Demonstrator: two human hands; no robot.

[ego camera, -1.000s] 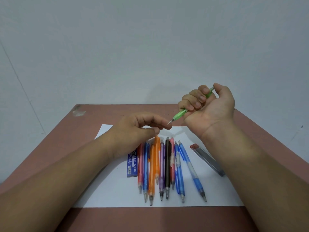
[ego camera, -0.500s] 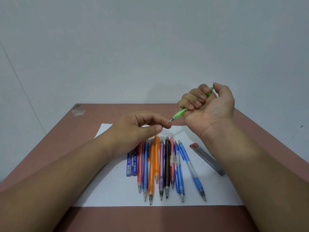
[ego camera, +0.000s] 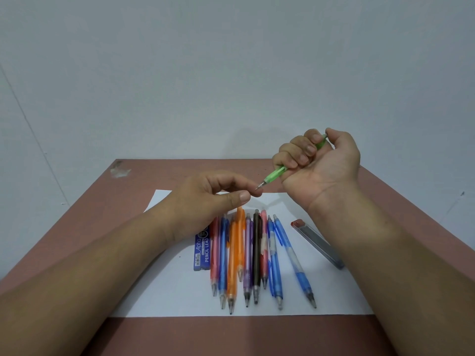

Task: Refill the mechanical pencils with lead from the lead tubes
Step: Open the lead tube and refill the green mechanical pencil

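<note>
The left hand (ego camera: pixel 213 199) hovered with thumb and forefinger pinched at the green pencil (ego camera: pixel 276 173) tip, whether on lead could not be told. The right hand (ego camera: pixel 317 160) fisted its barrel, thumb on the button, presumably feeding lead. 9 pencils (ego camera: pixel 253 255) and 2 lead tubes (ego camera: pixel 317 244) lay on the bench (ego camera: pixel 144 173).

Green pencil (ego camera: pixel 276 173) up, tip tilted down-left.
I see nine more pencils (ego camera: pixel 253 255) fanned mid-sheet, tips toward the near edge; blue lead box (ego camera: pixel 202 250) left, grey lead tube (ego camera: pixel 317 243) right.
</note>
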